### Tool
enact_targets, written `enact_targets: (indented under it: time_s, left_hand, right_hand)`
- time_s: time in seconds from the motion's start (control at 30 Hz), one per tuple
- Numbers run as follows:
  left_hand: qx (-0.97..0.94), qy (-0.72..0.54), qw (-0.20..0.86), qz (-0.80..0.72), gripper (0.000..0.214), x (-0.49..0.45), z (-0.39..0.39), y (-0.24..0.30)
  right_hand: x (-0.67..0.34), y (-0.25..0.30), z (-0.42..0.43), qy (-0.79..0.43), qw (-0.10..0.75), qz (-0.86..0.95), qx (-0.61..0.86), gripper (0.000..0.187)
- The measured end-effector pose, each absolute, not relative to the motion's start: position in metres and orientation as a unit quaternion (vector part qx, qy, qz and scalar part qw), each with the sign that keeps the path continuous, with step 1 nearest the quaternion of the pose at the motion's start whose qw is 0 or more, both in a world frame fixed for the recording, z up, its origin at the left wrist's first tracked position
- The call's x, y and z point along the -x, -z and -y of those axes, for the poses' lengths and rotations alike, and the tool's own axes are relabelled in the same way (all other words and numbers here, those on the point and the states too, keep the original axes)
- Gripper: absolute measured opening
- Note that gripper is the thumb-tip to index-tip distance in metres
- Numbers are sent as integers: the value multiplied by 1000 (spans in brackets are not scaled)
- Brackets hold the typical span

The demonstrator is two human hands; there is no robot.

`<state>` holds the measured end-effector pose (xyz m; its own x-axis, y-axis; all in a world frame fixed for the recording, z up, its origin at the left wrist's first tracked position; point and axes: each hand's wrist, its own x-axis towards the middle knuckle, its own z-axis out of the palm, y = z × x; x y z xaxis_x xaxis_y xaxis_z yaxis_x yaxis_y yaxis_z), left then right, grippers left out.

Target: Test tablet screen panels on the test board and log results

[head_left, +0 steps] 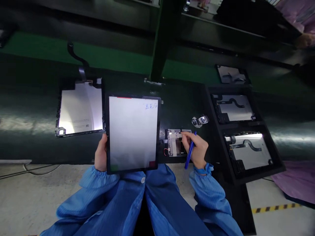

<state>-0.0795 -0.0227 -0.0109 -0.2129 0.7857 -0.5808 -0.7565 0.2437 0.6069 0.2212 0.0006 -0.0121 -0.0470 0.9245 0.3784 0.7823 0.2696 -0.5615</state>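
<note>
My left hand (101, 153) grips the left edge of a tablet screen (133, 134), holding it up at the bench's front edge. The screen is lit white, with a short red bar at its top, blue handwriting-like marks at upper right and dark coloured patches in its lower corners. A ribbon cable (163, 141) runs from behind its right side to a small circuit board (175, 142) with pale tape strips. At that board's right end is my right hand (195, 147), fingers curled round a blue pen (190, 150), fingertips touching the board's top edge.
To the left lies another screen panel (81, 106), back side up, with a black flex cable. A black tray (264, 173) on the right holds two more panels (251, 150). Behind it lies a further panel (231, 74). A shiny metallic piece (199, 121) sits near the board. Pink-sleeved people are at right.
</note>
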Motion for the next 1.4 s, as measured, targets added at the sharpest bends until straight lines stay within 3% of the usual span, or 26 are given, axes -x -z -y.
enact_targets:
  time_s: [0.13, 0.2, 0.27, 0.4, 0.53, 0.63, 0.77, 0.93, 1.07, 1.2, 1.4]
  left_hand:
    - [-99, -629, 591, -496, 21, 80, 14, 7]
    - [-161, -619, 583, -502, 27, 88, 7, 1]
    - [-244, -600, 568, -508, 32, 101, 1, -8]
    - [-497, -541, 515, -441, 18, 120, 0, -25]
    - [-728, -419, 400, -368, 31, 133, 4, -17]
    - [-811, -275, 379, -351, 34, 150, 0, 2]
    - [-831, -208, 375, -354, 39, 163, -3, 14]
    - [-819, -209, 395, -360, 47, 172, -1, 4]
    - [-880, -170, 273, -349, 54, 170, -5, -2]
    - [-950, -155, 170, -210, 37, 122, 0, 1]
    - [-970, -135, 204, -13, 28, 54, 27, 22]
  right_hand:
    - [-174, -11, 2, -370, 333, 695, 519, 30]
    - [-159, -23, -7, -403, 319, 709, 483, 28]
    - [-154, -34, -19, -364, 337, 733, 465, 23]
    - [-158, -40, -35, -236, 351, 832, 360, 21]
    - [-158, -17, -30, -68, 271, 901, 331, 28]
    - [-153, 1, -21, 11, 194, 920, 340, 37]
    - [-153, 10, -11, -2, 164, 930, 328, 40]
    - [-173, 6, -7, -81, 276, 868, 405, 29]
    - [-182, 0, -22, -98, 257, 804, 527, 33]
    - [-164, 0, -48, -185, 219, 808, 515, 50]
    - [-137, 7, -68, -221, 210, 804, 510, 60]
